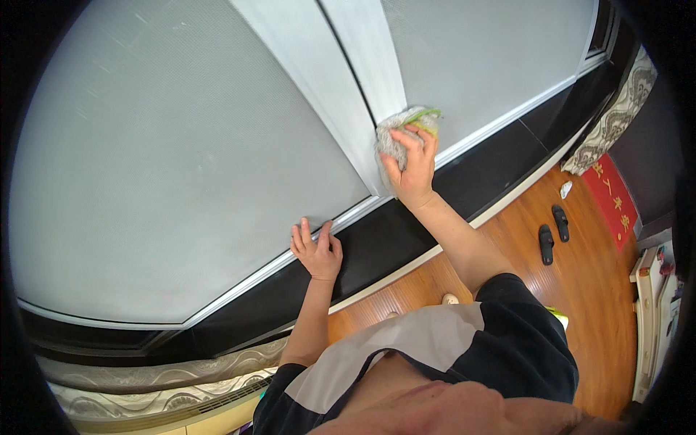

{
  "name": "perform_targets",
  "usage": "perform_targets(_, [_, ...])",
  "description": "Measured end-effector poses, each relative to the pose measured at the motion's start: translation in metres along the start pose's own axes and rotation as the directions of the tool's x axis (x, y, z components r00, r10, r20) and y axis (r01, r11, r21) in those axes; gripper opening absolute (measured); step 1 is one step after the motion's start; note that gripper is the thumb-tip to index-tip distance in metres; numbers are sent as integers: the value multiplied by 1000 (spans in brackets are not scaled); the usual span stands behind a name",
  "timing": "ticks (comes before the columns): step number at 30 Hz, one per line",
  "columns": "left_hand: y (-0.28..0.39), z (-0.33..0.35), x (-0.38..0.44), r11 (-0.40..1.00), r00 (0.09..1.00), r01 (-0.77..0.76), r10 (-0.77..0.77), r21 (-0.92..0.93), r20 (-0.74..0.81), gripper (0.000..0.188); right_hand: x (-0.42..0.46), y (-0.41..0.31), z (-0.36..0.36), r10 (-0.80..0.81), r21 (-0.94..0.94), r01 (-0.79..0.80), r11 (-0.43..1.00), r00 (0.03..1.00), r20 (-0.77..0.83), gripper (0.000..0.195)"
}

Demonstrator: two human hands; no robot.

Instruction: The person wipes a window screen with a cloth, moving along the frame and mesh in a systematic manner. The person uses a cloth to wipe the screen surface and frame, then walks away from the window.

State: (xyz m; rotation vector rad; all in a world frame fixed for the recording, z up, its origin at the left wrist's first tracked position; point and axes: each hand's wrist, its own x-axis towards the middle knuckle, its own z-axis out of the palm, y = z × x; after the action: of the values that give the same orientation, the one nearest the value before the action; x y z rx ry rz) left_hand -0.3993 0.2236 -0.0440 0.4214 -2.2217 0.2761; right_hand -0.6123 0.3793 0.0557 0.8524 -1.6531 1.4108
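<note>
My right hand presses a crumpled grey cloth with a green and yellow edge against the white frame between two grey mesh screen panels. The cloth covers the lower part of the dark seam in that frame. Lower and to the left, my left hand rests with fingers spread on the bottom rail of the left screen panel. It holds nothing. The right screen panel rises beyond the cloth. A glossy black sill runs below the white bottom rail.
Patterned curtains hang at the right and lower left. Black slippers and a crumpled white piece lie on the wood floor. A red mat bearing writing and a white cabinet are farther right.
</note>
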Motion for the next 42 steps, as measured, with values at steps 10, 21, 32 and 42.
perform_targets(10, [0,-2,1,1000,1000,-5,4,2,14,35,-7,50,-56,88,47,-93,995,991,101,46])
perform_targets(21, [1,-5,2,1000,999,29,-29,-6,45,37,-38,91,-74,262,-100,-242,965,887,381,42])
perform_targets(32, [4,-6,3,999,998,35,-35,15,42,36,-47,91,-78,306,-73,-301,951,877,370,38])
perform_targets(42, [2,-7,4,999,998,37,-38,13,55,36,-50,96,-74,279,-28,-284,958,907,315,38])
